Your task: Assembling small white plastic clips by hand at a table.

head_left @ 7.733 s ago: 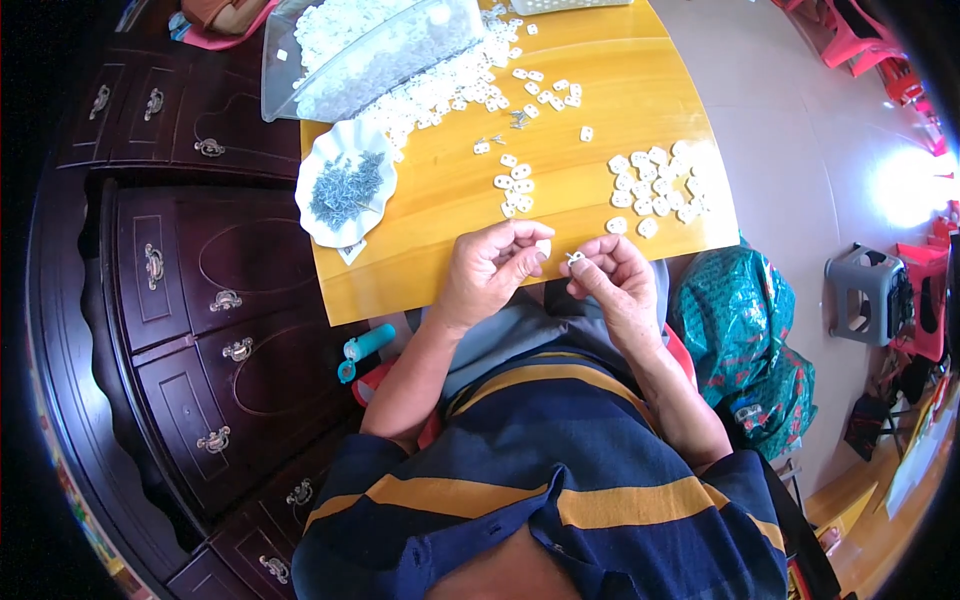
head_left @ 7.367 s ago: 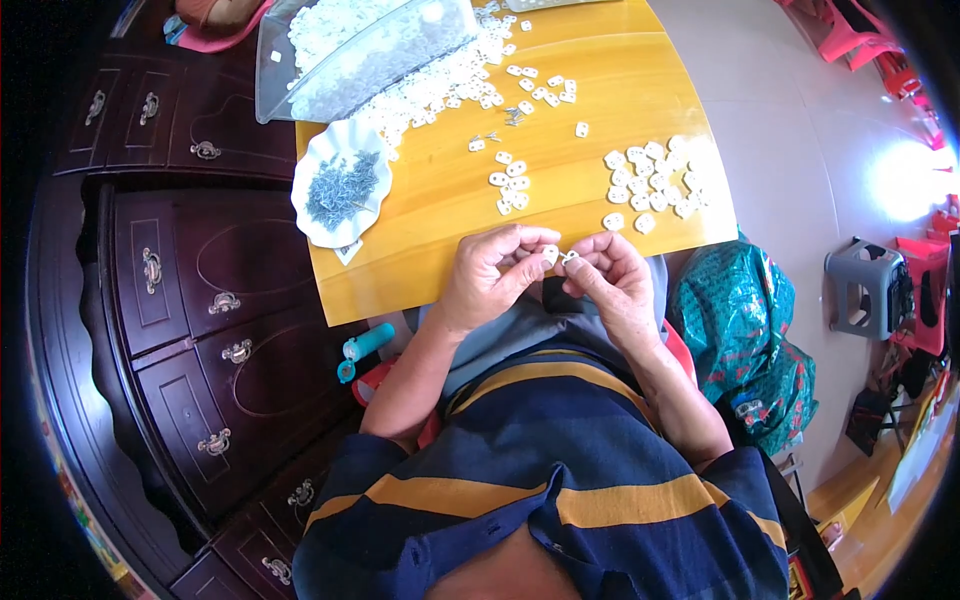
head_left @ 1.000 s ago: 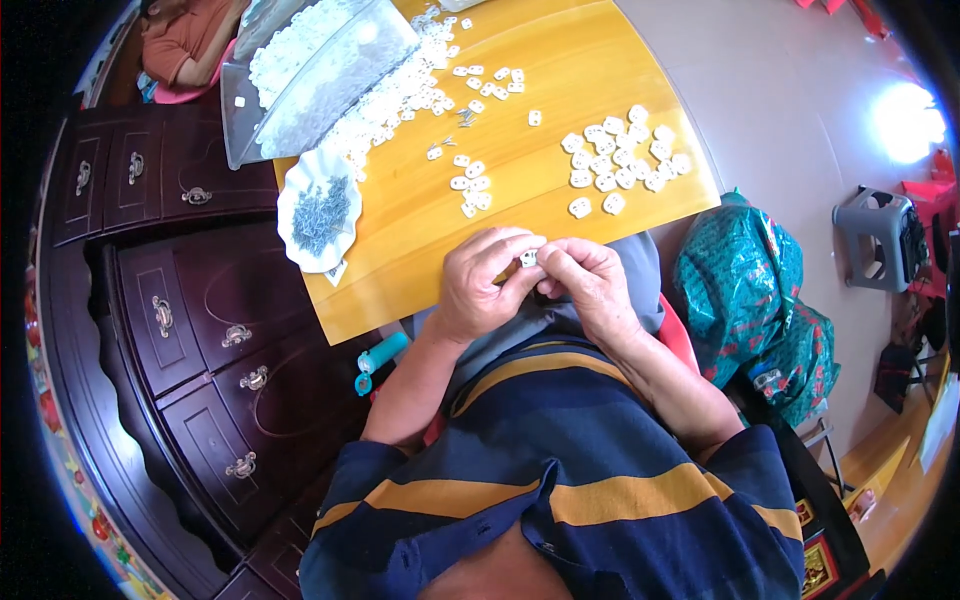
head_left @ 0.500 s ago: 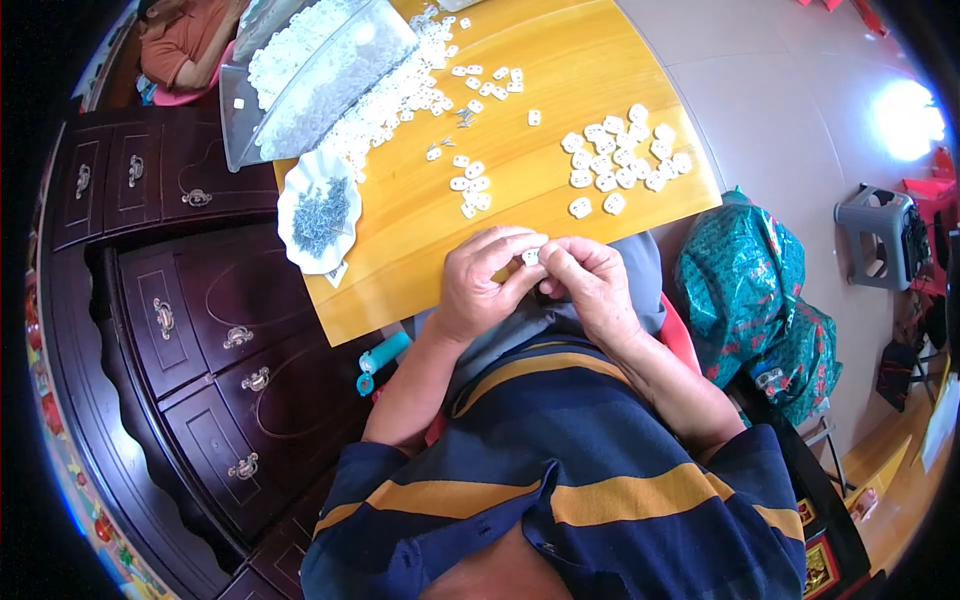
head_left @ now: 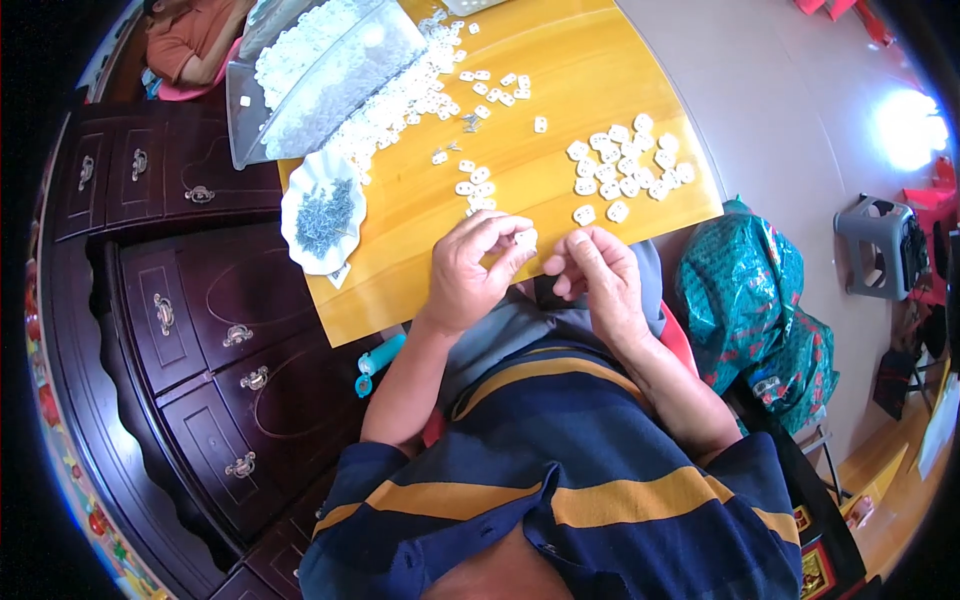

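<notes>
Pinched between the thumb and forefinger of my left hand (head_left: pixel 468 268) is a small white plastic piece (head_left: pixel 525 238), over the table's near edge. Just to its right is my right hand (head_left: pixel 603 275), apart from the piece. Its fingers are curled in with the thumb against them, and whatever they hold, if anything, is too small to make out. Beyond my left hand lies a small group of similar white two-holed pieces (head_left: pixel 482 174), partly hidden by that hand. A larger cluster of white pieces (head_left: pixel 628 165) lies beyond my right hand.
On the yellow table (head_left: pixel 400 260), a scalloped white dish (head_left: pixel 295 228) holds many small metal pins or screws. A clear bin (head_left: pixel 340 80) heaped with white pieces has spilled some beside it. Dark drawers (head_left: pixel 190 330) stand left, a shiny green bag (head_left: pixel 745 270) right. Another person (head_left: pixel 190 45) sits at far left.
My hands have come apart. The left has lifted slightly away with the white piece, and the right has drawn back to the right, off the piece.
</notes>
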{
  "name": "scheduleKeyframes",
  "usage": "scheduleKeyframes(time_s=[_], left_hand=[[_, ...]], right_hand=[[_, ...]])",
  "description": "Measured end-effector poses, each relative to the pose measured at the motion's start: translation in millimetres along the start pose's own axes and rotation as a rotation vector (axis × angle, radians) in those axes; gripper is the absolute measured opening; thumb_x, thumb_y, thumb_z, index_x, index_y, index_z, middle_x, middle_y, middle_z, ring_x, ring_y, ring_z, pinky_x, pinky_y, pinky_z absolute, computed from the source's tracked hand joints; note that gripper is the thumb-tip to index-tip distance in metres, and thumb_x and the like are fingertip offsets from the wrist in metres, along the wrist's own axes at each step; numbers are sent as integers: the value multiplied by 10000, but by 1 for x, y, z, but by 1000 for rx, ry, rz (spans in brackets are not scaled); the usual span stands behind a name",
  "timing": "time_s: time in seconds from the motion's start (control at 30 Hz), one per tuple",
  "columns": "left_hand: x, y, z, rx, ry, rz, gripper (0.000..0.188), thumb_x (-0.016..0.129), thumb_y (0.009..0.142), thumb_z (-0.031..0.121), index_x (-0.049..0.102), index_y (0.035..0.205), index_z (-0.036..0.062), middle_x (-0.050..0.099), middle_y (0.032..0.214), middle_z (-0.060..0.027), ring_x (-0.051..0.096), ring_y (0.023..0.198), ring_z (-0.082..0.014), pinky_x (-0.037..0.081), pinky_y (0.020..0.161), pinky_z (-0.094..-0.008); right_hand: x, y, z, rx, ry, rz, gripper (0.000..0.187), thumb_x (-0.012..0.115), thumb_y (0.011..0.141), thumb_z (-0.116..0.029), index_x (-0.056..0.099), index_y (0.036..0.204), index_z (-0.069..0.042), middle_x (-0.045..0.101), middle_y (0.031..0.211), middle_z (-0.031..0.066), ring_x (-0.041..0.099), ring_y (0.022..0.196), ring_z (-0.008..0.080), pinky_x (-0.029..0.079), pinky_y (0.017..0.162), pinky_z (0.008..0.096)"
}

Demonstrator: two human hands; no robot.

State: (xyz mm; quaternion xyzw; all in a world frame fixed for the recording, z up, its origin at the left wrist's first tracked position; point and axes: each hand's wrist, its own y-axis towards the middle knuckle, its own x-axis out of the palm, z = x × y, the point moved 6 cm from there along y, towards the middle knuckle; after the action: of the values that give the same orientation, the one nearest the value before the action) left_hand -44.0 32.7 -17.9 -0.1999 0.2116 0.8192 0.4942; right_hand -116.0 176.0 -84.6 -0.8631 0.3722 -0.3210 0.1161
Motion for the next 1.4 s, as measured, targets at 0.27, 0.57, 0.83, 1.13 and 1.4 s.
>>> scheduleKeyframes(time_s=[0.27, 0.57, 0.83, 1.13, 1.4], left_hand=[[3, 3, 6, 132, 18, 7, 211, 753, 846, 8, 677, 1043, 16, 684, 932, -111, 666, 766, -237, 544, 692, -335], [10, 1, 5, 160, 1, 2, 196, 755, 850, 37, 675, 1028, 16, 681, 935, -113, 667, 782, -246, 542, 700, -350], [11, 3, 13, 168, -20, -79, 207, 769, 832, 44, 678, 1015, 18, 689, 951, -117, 674, 801, -279, 544, 710, -357], [12, 1, 15, 233, 68, -76, 213, 781, 803, 19, 693, 997, 24, 691, 933, -112, 679, 820, -269, 551, 719, -347], [13, 4, 19, 248, 76, -67, 177, 760, 815, 22, 684, 974, 31, 687, 901, -105, 679, 808, -290, 547, 706, -373]], right_hand=[[-3, 1, 4, 8, 110, 25, 288, 520, 1076, -303, 621, 913, -89, 667, 768, -3, 580, 601, 49, 449, 561, 180], [1, 0, 6, -20, 121, -49, 238, 546, 1069, -275, 633, 991, -68, 666, 828, -4, 584, 658, 40, 455, 600, 177], [4, 1, 7, -57, 96, -128, 209, 575, 1056, -217, 669, 1086, -34, 660, 860, -16, 570, 683, 29, 457, 622, 181], [2, -1, 6, -66, 51, -88, 196, 601, 1037, -182, 706, 1037, -16, 668, 822, -11, 574, 673, 37, 458, 621, 182], [1, 0, 7, -61, 81, -68, 193, 592, 1038, -184, 700, 1042, -24, 668, 816, -7, 571, 654, 43, 456, 594, 188]])
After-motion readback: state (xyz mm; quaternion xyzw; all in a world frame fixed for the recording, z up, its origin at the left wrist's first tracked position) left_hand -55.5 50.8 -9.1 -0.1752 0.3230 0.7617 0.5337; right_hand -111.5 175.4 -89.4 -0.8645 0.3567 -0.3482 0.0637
